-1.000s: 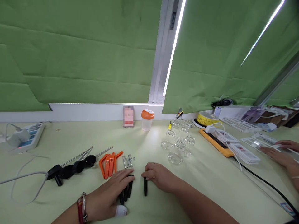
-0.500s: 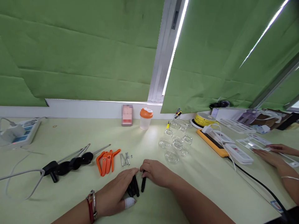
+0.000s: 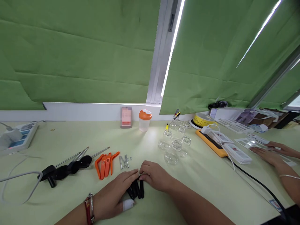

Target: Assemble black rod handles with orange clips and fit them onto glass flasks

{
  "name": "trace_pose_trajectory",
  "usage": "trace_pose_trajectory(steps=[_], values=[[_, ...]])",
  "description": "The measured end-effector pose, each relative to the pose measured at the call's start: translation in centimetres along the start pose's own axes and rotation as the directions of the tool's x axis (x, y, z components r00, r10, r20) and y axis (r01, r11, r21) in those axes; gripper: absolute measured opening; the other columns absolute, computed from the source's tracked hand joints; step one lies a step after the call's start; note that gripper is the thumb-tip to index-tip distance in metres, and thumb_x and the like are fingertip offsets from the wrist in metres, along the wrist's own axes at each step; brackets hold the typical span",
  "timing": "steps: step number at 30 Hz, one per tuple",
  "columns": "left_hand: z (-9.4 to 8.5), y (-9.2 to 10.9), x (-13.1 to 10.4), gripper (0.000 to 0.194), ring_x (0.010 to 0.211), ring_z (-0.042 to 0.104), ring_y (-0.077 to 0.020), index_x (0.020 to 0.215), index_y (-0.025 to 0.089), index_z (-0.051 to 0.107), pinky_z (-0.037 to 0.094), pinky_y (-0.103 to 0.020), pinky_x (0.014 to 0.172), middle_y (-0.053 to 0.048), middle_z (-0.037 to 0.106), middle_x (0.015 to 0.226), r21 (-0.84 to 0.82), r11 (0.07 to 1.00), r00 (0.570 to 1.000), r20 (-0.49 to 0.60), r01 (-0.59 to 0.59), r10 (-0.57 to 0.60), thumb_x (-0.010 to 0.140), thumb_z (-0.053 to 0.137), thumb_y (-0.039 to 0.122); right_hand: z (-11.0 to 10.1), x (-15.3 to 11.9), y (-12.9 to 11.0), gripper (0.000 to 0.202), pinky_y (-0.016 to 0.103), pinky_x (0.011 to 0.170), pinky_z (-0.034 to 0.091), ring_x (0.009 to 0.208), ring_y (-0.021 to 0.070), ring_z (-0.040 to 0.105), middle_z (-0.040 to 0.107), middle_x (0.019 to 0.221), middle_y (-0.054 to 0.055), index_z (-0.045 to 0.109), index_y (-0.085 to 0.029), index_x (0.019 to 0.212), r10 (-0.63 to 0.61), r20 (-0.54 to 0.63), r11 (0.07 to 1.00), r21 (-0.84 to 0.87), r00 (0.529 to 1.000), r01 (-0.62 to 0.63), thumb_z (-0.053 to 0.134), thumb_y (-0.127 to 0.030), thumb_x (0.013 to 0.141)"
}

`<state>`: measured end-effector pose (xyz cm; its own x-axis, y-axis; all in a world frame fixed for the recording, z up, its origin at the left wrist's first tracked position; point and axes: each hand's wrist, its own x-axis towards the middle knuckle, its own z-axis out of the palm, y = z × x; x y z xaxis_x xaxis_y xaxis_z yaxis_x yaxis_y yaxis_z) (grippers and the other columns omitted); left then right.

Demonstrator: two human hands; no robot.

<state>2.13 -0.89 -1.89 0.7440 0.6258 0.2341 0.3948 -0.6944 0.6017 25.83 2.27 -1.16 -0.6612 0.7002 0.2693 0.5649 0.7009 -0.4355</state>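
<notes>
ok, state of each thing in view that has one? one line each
left hand: open, fingers extended along the black sticks, thumb wrapped in white
right hand: fingers closed at the rightmost stick's far end
black sticks: lying side by side, far ends partly hidden
cup: upright, orange lid on
screws: lying loose
orange pieces: lying bunched
black-handled tools: lying down
blinds: down

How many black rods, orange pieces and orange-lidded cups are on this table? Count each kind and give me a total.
Black rods, partly covered: 4 visible
Orange pieces: 4
Orange-lidded cup: 1
Total: 9 visible
</notes>
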Motion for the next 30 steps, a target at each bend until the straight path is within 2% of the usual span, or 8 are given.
trace_pose_trajectory(steps=[3, 7, 10, 12, 16, 20, 25, 30], values=[[-0.9, -0.1, -0.1, 0.06, 0.129, 0.043, -0.0276, 0.138, 0.035, 0.039, 0.038, -0.044, 0.106, -0.006, 0.044, 0.142, 0.025, 0.999, 0.999, 0.024, -0.035, 0.034, 0.082, 0.06, 0.026, -0.4, -0.4, -0.2, 0.022, 0.027, 0.072, 0.047, 0.079, 0.0158, 0.058, 0.062, 0.087, 0.006, 0.064, -0.018, 0.085, -0.094, -0.009, 0.996, -0.007, 0.996, 0.094, 0.049, -0.034, 0.091], [-1.4, -0.2, -0.1, 0.045, 0.125, 0.048, -0.0241, 0.131, 0.034, 0.05, 0.04, -0.039, 0.105, -0.004, 0.051, 0.138, 0.059, 0.998, 0.997, 0.069, -0.03, 0.026, 0.087, 0.054, 0.028, -0.4, -0.8, -0.9, 0.023, 0.029, 0.076, 0.046, 0.078, 0.0158, 0.058, 0.066, 0.084, 0.004, 0.065, -0.021, 0.079, -0.249, -0.017, 0.968, -0.021, 0.968, 0.248, 0.051, -0.036, 0.089], [-1.2, -0.2, 0.1, 0.046, 0.126, 0.047, -0.024, 0.131, 0.032, 0.049, 0.039, -0.039, 0.106, -0.005, 0.05, 0.139, 0.057, 0.998, 0.997, 0.075, 0.006, -0.01, 0.086, 0.051, 0.023, 0.1, -1.0, -1.5, 0.023, 0.031, 0.083, 0.044, 0.08, 0.0159, 0.058, 0.066, 0.08, 0.002, 0.064, -0.021, 0.077, -0.344, 0.002, 0.939, -0.031, 0.939, 0.344, 0.052, -0.038, 0.088], [-0.9, -0.2, 0.1, 0.055, 0.128, 0.045, -0.0249, 0.136, 0.031, 0.042, 0.039, -0.04, 0.106, -0.005, 0.046, 0.142, 0.029, 0.998, 0.996, 0.07, 0.046, -0.048, 0.084, 0.054, 0.022, 0.5, -1.0, -1.9, 0.025, 0.032, 0.085, 0.043, 0.084, 0.0171, 0.058, 0.066, 0.083, 0.004, 0.064, -0.02, 0.082, -0.364, 0.008, 0.93, -0.051, 0.931, 0.364, 0.051, -0.041, 0.087], [-0.6, -0.6, -0.4, 0.08, 0.131, 0.04, -0.0261, 0.145, 0.031, 0.02, 0.035, -0.043, 0.109, -0.006, 0.037, 0.147, -0.046, 0.993, 0.992, 0.065, 0.108, -0.105, 0.077, 0.059, 0.018, 1.2, -0.9, -2.8, 0.04, 0.036, 0.091, 0.04, 0.099, 0.0216, 0.055, 0.064, 0.102, 0.008, 0.062, -0.019, 0.101, -0.343, 0.031, 0.934, -0.092, 0.939, 0.344, 0.052, -0.054, 0.084], [-0.7, -0.9, -1.0, 0.092, 0.137, 0.029, -0.0268, 0.147, 0.031, 0.008, 0.028, -0.046, 0.112, -0.007, 0.026, 0.152, -0.114, 0.986, 0.992, 0.045, 0.125, -0.12, 0.073, 0.059, 0.01, 1.8, -1.2, -3.9, 0.067, 0.044, 0.101, 0.033, 0.121, 0.0293, 0.043, 0.051, 0.131, 0.014, 0.047, -0.019, 0.129, -0.251, 0.079, 0.959, -0.113, 0.965, 0.259, 0.049, -0.064, 0.08], [-1.2, -0.6, -0.8, 0.074, 0.14, 0.021, -0.0264, 0.145, 0.03, 0.009, 0.026, -0.049, 0.112, -0.007, 0.02, 0.154, -0.19, 0.969, 0.975, -0.129, 0.156, -0.182, 0.086, 0.052, 0.022, 2.2, -1.7, -4.9, 0.08, 0.064, 0.102, 0.024, 0.135, 0.0422, 0.023, 0.024, 0.151, 0.014, 0.024, -0.026, 0.144, -0.187, 0.187, 0.964, -0.154, 0.964, 0.217, 0.044, -0.069, 0.079], [-1.2, -0.7, -0.5, 0.058, 0.138, 0.026, -0.0259, 0.143, 0.032, 0.015, 0.03, -0.049, 0.111, -0.005, 0.026, 0.152, -0.06, 0.982, 0.954, -0.234, 0.176, -0.186, 0.092, 0.041, 0.023, 0.7, -1.8, -5.9, 0.082, 0.067, 0.102, 0.022, 0.137, 0.0425, 0.016, 0.016, 0.153, 0.013, 0.013, -0.025, 0.147, -0.14, 0.278, 0.97, -0.153, 0.95, 0.188, 0.039, -0.068, 0.083]])
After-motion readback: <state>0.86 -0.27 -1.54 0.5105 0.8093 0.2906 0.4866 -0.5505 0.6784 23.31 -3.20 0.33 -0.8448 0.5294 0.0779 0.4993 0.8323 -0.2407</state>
